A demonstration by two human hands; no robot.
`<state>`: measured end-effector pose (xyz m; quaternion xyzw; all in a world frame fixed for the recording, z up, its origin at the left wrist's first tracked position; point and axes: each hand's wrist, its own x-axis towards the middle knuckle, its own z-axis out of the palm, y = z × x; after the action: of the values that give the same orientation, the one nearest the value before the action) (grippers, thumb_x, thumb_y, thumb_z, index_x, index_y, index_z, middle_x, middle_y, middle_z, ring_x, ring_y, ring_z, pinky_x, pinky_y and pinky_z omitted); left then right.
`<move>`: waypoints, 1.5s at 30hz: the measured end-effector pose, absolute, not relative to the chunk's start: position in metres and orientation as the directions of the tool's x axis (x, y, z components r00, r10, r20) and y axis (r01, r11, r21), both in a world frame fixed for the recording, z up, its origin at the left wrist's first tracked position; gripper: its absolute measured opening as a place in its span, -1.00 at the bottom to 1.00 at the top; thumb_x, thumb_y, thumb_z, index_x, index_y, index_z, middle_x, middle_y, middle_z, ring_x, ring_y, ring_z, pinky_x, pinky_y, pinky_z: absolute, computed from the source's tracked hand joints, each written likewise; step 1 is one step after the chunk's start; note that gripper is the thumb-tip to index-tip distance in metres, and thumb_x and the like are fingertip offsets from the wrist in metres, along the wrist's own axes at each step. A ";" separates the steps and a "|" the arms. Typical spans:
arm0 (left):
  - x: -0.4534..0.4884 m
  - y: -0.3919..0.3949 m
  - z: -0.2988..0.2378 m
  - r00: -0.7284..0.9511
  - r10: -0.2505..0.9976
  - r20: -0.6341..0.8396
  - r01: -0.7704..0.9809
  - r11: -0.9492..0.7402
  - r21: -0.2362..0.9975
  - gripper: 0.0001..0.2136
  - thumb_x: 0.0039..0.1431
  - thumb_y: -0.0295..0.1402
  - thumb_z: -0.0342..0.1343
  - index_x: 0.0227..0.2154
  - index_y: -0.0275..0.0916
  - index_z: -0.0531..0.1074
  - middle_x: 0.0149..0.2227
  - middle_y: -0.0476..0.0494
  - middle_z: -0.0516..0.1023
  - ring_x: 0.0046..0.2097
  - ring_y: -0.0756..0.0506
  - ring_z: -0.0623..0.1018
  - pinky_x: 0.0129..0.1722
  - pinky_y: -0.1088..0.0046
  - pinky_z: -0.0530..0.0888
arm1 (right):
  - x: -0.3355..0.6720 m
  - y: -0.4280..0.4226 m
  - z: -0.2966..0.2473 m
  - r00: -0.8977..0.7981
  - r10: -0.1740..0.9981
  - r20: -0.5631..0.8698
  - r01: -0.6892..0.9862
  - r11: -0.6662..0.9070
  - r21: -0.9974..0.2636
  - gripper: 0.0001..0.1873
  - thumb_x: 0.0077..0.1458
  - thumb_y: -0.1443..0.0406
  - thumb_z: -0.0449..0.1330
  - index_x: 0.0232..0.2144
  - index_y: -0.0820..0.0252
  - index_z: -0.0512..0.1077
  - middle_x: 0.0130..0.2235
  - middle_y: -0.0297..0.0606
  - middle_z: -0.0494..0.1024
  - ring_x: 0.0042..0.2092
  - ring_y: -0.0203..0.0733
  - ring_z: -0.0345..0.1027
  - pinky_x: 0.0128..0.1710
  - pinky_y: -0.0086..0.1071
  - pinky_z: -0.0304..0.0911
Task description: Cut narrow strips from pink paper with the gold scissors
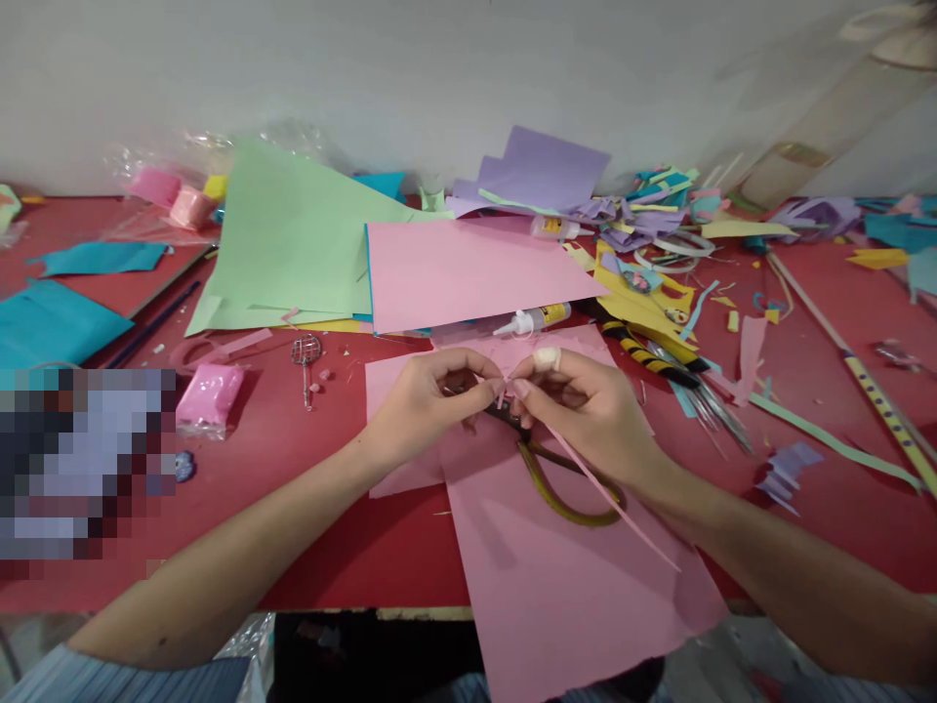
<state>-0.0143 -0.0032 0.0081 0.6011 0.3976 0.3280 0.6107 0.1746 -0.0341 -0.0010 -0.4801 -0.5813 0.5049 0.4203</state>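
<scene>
A thin pink paper strip runs from between my fingertips down to the right. My left hand pinches it near its upper end. Close against it, my right hand also pinches the strip, thumb and forefinger pressed together; a bandage wraps one finger. What the fingertips do to the strip's end is too small to make out. Below my hands lie scissors with yellow-green handles, their blades partly hidden by my fingers. Under them is a large pink paper sheet, overhanging the table's front edge.
Glue bottles lie beyond my hands, near pink and green sheets. Yellow-black-handled pliers and tweezers lie right. A pink clay packet and a wire whisk-shaped piece sit left. Paper scraps heap at the back.
</scene>
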 end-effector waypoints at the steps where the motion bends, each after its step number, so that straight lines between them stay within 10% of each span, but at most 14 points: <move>1: -0.015 -0.003 0.008 0.464 0.881 -0.093 0.077 0.065 0.995 -0.91 0.17 -0.38 0.19 -0.37 -0.31 0.49 -0.43 0.01 0.52 -0.53 0.13 0.43 -0.54 0.67 0.49 | 0.175 -0.033 -0.001 -0.190 0.982 -0.002 0.133 0.024 -0.991 -0.92 0.18 0.28 0.24 -0.30 0.19 0.47 -0.43 -0.36 0.54 -0.45 -0.35 0.43 -0.40 -0.46 0.39; 19: -0.013 -0.004 -0.003 0.435 0.900 0.004 0.123 -0.064 0.990 -0.90 0.17 -0.36 0.19 -0.37 -0.30 0.50 -0.39 -0.04 0.56 -0.54 0.10 0.46 -0.58 0.65 0.47 | 0.174 -0.034 0.002 -0.168 0.982 0.089 0.305 0.138 -0.942 -0.96 0.17 0.32 0.24 -0.30 0.17 0.48 -0.42 -0.34 0.56 -0.41 -0.30 0.47 -0.36 -0.42 0.40; 45: -0.012 -0.011 0.001 0.452 0.870 0.197 0.284 -0.350 0.893 -0.90 0.19 -0.43 0.17 -0.24 -0.25 0.50 -0.32 -0.07 0.60 -0.39 0.05 0.56 -0.50 0.64 0.48 | 0.178 -0.031 0.002 -0.244 0.948 -0.205 0.023 -0.205 -0.978 -0.91 0.11 0.29 0.24 -0.40 0.20 0.42 -0.49 -0.37 0.47 -0.47 -0.34 0.38 -0.44 -0.44 0.35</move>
<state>-0.0117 -0.0107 0.0008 0.7428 0.3884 0.3511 0.4173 0.1780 -0.0309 0.0018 -0.4831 -0.5026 0.6076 0.3804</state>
